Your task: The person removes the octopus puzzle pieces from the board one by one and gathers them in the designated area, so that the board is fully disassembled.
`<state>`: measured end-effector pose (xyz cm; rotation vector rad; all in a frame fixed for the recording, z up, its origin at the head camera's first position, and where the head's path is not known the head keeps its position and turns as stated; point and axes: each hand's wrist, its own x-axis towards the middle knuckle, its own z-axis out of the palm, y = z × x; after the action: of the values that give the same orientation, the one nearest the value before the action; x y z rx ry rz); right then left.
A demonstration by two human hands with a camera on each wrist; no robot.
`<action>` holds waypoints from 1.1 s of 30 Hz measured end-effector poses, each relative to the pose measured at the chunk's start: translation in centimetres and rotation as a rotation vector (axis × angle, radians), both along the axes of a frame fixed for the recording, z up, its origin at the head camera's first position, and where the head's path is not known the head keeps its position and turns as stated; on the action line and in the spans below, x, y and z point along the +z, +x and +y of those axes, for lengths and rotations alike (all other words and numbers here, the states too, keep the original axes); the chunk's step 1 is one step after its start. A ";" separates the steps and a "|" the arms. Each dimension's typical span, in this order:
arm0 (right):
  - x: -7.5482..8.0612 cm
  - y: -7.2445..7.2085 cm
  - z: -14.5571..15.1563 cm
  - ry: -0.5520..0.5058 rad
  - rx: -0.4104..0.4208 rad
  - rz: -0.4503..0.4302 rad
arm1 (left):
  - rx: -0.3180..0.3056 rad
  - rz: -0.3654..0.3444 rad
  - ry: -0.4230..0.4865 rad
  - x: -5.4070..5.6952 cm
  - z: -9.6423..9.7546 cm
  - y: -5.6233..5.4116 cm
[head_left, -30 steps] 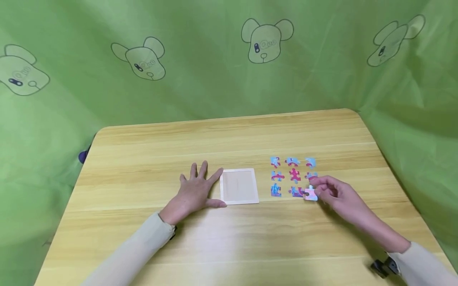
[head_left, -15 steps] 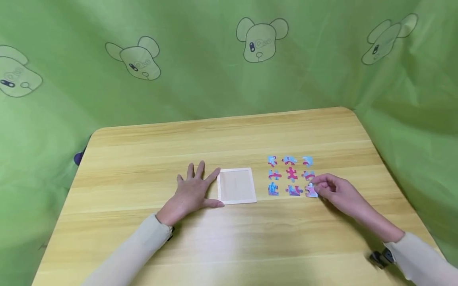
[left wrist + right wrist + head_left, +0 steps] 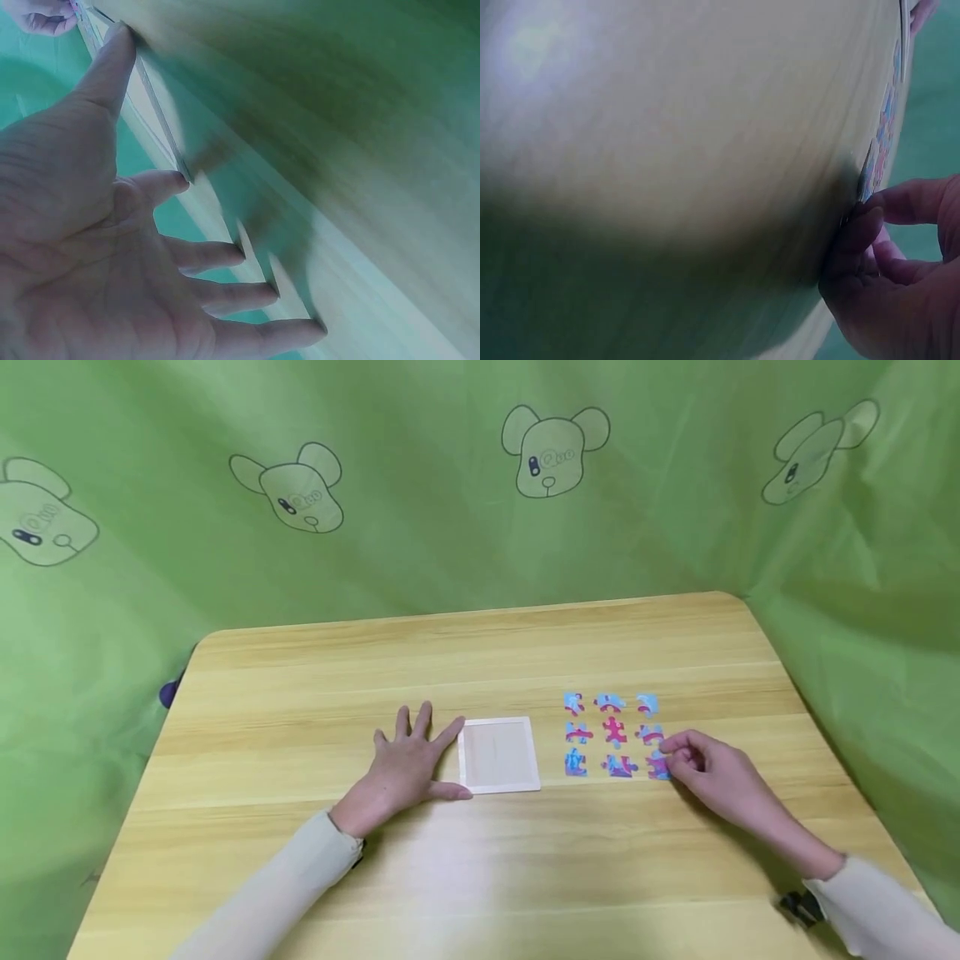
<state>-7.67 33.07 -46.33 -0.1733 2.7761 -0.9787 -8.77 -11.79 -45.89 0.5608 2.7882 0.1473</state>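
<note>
My left hand (image 3: 401,770) lies spread on the table, its thumb and index fingertip at the left corners of a square wooden frame (image 3: 533,756). In the left wrist view these fingertips (image 3: 174,181) meet the frame's edge. Several blue and pink jigsaw pieces (image 3: 614,730) lie in spaced rows right of the frame. At the bottom right, my right hand (image 3: 716,774) pinches the corner jigsaw piece (image 3: 656,766) by its right edge, partly covering it. From the right wrist, thumb and fingertips (image 3: 868,223) appear close together at the row's end, low over the table.
The light wood table (image 3: 450,668) has rounded far corners. A green curtain (image 3: 420,543) with bear-head prints surrounds it at the back and sides. A dark purple object (image 3: 169,693) shows past the left edge.
The corner jigsaw piece has gone from tilted and overlapping its neighbour to flat in the bottom row, shifted right with my right hand. My left hand stays at the frame.
</note>
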 end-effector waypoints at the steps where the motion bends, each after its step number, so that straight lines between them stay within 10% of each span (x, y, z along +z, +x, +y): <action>1: -0.1 0.1 0.0 0.004 0.000 0.014 | 0.000 0.007 -0.001 0.0 0.0 0.0; 10: 0.5 -0.8 0.2 0.001 0.014 0.138 | 0.011 0.075 0.077 0.1 -0.5 -0.1; 19: 1.9 -7.8 2.2 0.111 0.187 0.314 | 0.100 0.357 0.269 0.3 -7.1 -2.6; 27: 1.0 -11.7 2.4 0.374 0.261 0.340 | 0.241 0.291 0.165 -0.3 -12.7 -7.3; 33: 1.0 -12.7 2.7 0.404 0.256 0.352 | 0.246 0.244 0.110 -0.7 -13.7 -7.4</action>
<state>-20.37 35.79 -45.31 -0.6743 3.0842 -0.3399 -16.19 -25.52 -46.58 0.2731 3.0959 0.3038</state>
